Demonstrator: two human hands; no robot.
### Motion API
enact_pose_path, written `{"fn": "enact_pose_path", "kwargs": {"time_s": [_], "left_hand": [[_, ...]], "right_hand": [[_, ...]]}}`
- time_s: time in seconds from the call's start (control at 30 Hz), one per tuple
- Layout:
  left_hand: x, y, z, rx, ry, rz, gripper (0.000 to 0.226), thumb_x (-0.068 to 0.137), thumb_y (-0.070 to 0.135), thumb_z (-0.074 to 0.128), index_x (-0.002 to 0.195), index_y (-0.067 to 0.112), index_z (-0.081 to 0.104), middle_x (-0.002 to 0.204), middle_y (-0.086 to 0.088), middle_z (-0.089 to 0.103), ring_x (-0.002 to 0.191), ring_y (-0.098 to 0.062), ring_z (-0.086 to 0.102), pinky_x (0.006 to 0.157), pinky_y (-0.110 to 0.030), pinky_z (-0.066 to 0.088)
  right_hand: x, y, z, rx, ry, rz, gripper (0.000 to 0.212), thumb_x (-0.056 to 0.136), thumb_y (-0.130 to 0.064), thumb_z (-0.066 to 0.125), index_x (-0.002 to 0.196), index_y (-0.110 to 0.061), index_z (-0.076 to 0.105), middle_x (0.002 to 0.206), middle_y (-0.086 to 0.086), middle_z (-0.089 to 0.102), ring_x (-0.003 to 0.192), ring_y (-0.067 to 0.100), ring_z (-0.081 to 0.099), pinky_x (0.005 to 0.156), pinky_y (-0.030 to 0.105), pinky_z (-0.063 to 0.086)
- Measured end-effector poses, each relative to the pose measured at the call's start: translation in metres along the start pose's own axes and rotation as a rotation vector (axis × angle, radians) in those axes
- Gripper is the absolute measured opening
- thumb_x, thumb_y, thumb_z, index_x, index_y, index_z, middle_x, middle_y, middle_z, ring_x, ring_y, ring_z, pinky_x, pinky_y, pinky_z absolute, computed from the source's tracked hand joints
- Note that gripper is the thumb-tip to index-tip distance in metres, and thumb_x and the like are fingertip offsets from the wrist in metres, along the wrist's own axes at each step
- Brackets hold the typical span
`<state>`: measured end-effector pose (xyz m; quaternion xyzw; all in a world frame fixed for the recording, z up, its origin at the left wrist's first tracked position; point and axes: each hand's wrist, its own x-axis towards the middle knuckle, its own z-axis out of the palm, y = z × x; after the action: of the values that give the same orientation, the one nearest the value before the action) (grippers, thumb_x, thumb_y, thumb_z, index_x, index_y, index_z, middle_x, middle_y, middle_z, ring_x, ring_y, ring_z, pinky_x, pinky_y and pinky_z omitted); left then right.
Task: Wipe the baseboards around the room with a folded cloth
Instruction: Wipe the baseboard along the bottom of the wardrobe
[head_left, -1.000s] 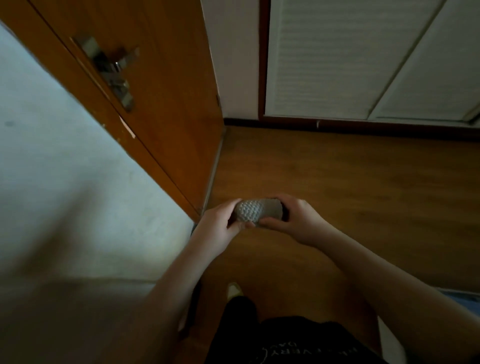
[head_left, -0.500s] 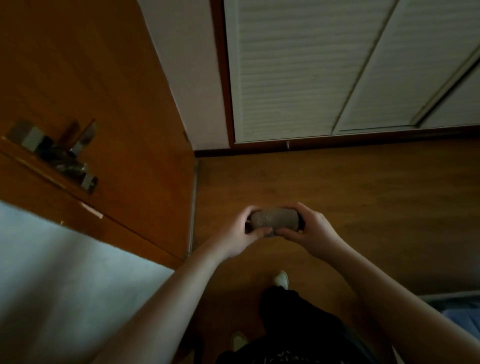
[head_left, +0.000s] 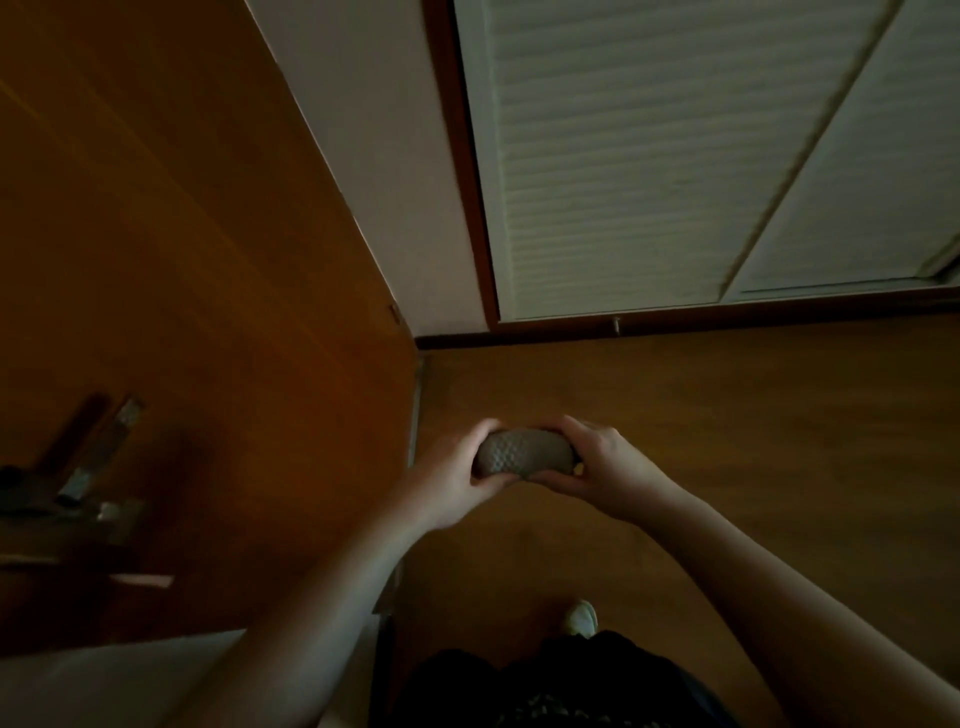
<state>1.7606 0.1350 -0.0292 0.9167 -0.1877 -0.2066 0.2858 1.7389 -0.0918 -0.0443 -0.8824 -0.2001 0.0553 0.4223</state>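
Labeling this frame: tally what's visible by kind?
Hands: 2, left hand, right hand
Cloth: 1, cloth, gripped by both
Door: 1, door
Door handle: 1, handle
Baseboard: 1, baseboard
Shoe: 1, shoe
Total: 7

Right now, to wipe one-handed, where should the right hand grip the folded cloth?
Probably across the middle of the folded cloth, from above: it lies as a short, thick roll running left to right. The left hand and right hand each grip an end, leaving only the textured middle exposed.

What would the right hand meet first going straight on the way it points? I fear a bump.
The right hand points leftward, so probably the left hand gripping the same cloth.
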Motion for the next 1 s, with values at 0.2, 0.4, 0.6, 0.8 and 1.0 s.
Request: {"fn": "enact_pose_path", "kwargs": {"time_s": [0.2,0.4,0.6,0.8,1.0], "left_hand": [[0.045,-0.029,-0.028,0.016,0.039,0.037,0.049,0.09,0.029,0.069,0.133,0.025,0.045,0.129,0.003,0.052,0.113,-0.009,0.048,0.088,-0.019,0.038],[0.111,-0.08,-0.059,0.0,0.048,0.131,0.044,0.085,0.029,0.074,0.123,0.025,0.053,0.118,0.008,0.056,0.101,-0.001,0.049,0.079,-0.006,0.036],[0.18,-0.135,-0.091,-0.065,0.044,0.128,0.046,0.081,0.027,0.078,0.12,0.026,0.054,0.116,0.008,0.059,0.104,-0.005,0.054,0.085,-0.017,0.045],[0.24,-0.166,-0.105,-0.117,0.007,0.098,0.055,0.078,0.024,0.079,0.126,0.031,0.052,0.119,0.023,0.05,0.11,0.015,0.04,0.088,-0.002,0.033],[0.311,-0.198,-0.087,-0.092,-0.03,0.002,0.06,0.081,0.029,0.076,0.126,0.049,0.042,0.115,0.04,0.039,0.11,0.022,0.038,0.088,-0.005,0.034]], "right_hand": [[0.061,0.017,-0.003,0.002,-0.029,-0.058,0.053,0.082,-0.038,0.071,0.129,-0.017,0.054,0.112,-0.015,0.058,0.094,-0.009,0.058,0.08,0.007,0.048],[0.133,0.045,0.008,-0.024,-0.018,-0.033,0.057,0.082,-0.045,0.068,0.131,-0.019,0.054,0.118,-0.01,0.058,0.101,0.001,0.059,0.083,0.009,0.05],[0.214,0.067,0.024,-0.021,0.008,0.059,0.055,0.082,-0.039,0.072,0.13,-0.018,0.054,0.119,-0.009,0.057,0.102,0.001,0.057,0.084,0.011,0.048],[0.263,0.101,0.023,0.021,-0.005,0.104,0.065,0.082,-0.046,0.07,0.137,-0.019,0.049,0.128,-0.007,0.055,0.111,-0.001,0.053,0.092,0.011,0.047],[0.32,0.181,0.026,0.021,-0.076,0.06,0.062,0.083,-0.037,0.078,0.135,-0.017,0.054,0.124,0.0,0.062,0.107,0.006,0.058,0.089,0.016,0.049]]}}
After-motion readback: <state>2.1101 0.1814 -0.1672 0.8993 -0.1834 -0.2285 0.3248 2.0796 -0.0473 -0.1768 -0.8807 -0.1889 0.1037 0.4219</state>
